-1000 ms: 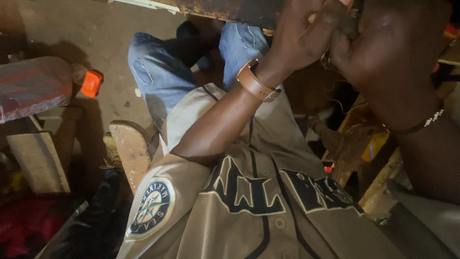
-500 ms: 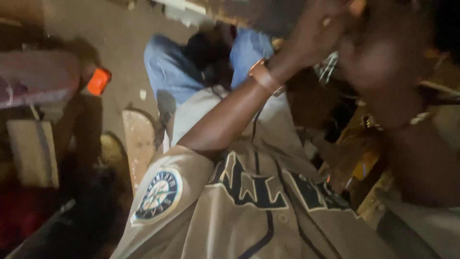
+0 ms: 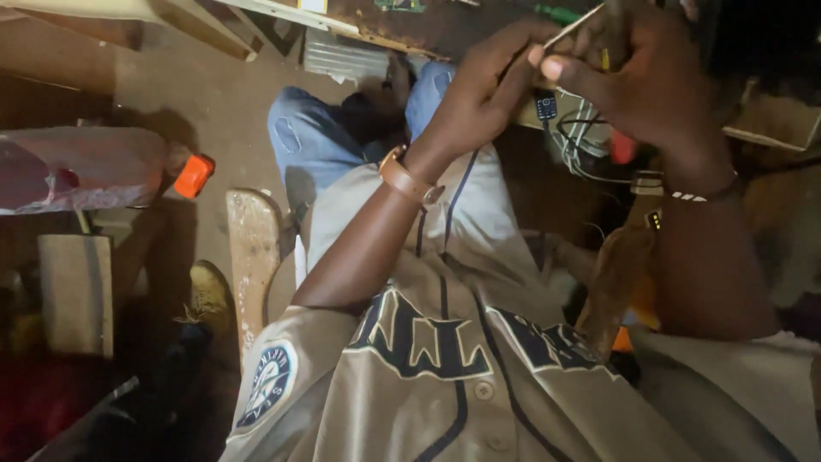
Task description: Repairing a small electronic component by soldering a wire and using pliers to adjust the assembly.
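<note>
Above my lap at the desk [image 3: 410,30] edge, my left hand [image 3: 492,90] and right hand [image 3: 637,73] pinch a thin metal rod [image 3: 571,28], mid-adjustment; next likely needs steady fingertip control.

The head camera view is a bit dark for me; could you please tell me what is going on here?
A seated person in a tan jersey and jeans has both hands raised close together. The left hand and the right hand pinch a thin, pale rod between their fingertips; what it is cannot be told. Just below the hands lie a small keypad phone and loose wires. A bottle with an orange cap lies on the floor to the left.
</note>
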